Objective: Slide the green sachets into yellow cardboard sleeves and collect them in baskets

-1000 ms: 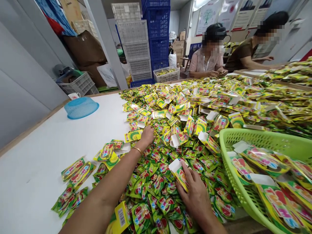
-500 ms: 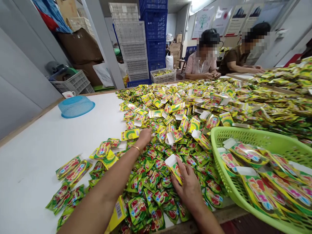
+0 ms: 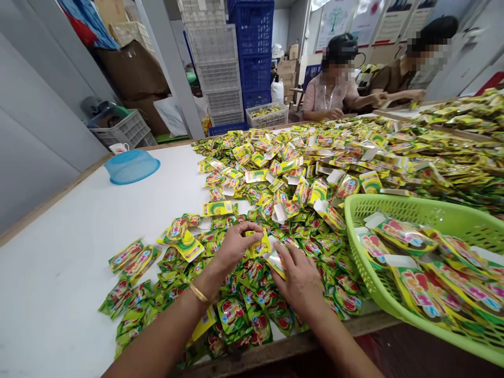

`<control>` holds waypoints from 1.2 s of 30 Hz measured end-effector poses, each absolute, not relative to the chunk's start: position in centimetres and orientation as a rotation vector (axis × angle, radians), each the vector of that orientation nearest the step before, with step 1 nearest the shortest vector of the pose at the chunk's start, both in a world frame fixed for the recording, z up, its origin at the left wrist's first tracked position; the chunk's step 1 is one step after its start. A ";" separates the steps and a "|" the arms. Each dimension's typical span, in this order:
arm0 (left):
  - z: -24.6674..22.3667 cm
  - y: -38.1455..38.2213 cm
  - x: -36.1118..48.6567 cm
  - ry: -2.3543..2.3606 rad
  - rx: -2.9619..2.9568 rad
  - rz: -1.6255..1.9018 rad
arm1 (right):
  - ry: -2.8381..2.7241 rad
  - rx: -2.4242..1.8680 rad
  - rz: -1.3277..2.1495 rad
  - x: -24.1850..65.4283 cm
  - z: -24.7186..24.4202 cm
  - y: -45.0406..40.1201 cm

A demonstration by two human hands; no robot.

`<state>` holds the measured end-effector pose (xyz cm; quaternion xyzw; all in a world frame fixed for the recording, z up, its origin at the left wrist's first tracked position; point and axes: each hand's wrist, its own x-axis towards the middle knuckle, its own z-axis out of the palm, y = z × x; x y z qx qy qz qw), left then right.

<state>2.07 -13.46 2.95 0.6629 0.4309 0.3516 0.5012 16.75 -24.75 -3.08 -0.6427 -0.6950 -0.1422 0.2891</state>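
Observation:
My left hand (image 3: 238, 244), with a gold bangle at the wrist, pinches a small yellow packet (image 3: 259, 245) between thumb and fingers. Close by on the right, my right hand (image 3: 297, 273) grips a small printed carton (image 3: 276, 261) whose white end flap points toward the packet. The fingers cover much of the carton, and I cannot tell whether packet and carton touch. Below both hands spreads a heap of green sachets (image 3: 232, 315) with red fruit prints. Yellow cartons (image 3: 291, 205), several with white flaps raised, lie in a pile just beyond.
A green perforated basket (image 3: 364, 257) holding filled cartons stands at the right table edge. On the white tabletop (image 3: 51, 262) a blue basket (image 3: 132, 167) sits at the far left beside a cup (image 3: 119, 148). Two people work across the table; stacked crates (image 3: 255, 58) stand behind.
My left hand has drawn back from the heap toward my right hand, now with a yellow packet in its fingers. My right hand still holds the carton. The view has shifted slightly.

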 end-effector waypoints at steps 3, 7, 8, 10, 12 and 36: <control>3.1 -14.7 2.3 1.102 1.800 1.003 | -1.874 -1.701 -0.362 15.9 -2.5 -24.3; 2.5 -16.1 2.6 1.060 1.986 1.176 | -1.875 -1.693 -0.295 15.1 -2.9 -24.2; 2.3 -16.5 2.7 1.066 1.989 1.169 | -1.857 -1.693 -0.285 15.1 -3.0 -24.2; 2.1 -16.9 2.7 1.109 1.949 1.081 | -1.813 -1.704 -0.286 15.2 -3.4 -24.3; 2.3 -17.0 2.5 1.136 1.901 0.912 | -1.803 -1.707 -0.306 15.4 -3.6 -24.4; 4.4 -15.3 2.5 1.165 2.111 0.305 | -1.801 -1.506 -0.606 14.9 -6.0 -23.6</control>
